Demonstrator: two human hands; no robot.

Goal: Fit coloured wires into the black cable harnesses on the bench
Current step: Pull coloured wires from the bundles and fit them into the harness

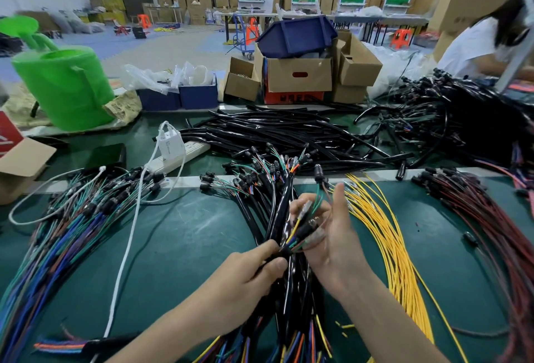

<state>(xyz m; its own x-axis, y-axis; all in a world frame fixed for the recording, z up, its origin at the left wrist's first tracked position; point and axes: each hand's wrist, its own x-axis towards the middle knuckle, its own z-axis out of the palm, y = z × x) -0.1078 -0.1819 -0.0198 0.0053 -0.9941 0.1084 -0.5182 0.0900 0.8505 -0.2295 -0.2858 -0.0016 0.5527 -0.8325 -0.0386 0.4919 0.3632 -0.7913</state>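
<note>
My left hand [254, 270] pinches the end of a black cable harness [281, 209] between thumb and fingers, just above the bench. Coloured wires [294, 242] fan out of that sleeve end. My right hand [332, 235] is curled around those wire ends and their clear terminals, with a green wire [319, 198] rising between its fingers to a black plug. More black harnesses run under both hands toward me. A fan of loose yellow wires [387, 247] lies right of my right hand.
Blue, green and brown wire bundles [57, 232] lie left; dark red wires [491, 226] lie right. Black sleeves [289, 131] are piled behind a white power strip [179, 154] with its charger cable. Cardboard boxes [300, 73], a green can [63, 85], another person [485, 44].
</note>
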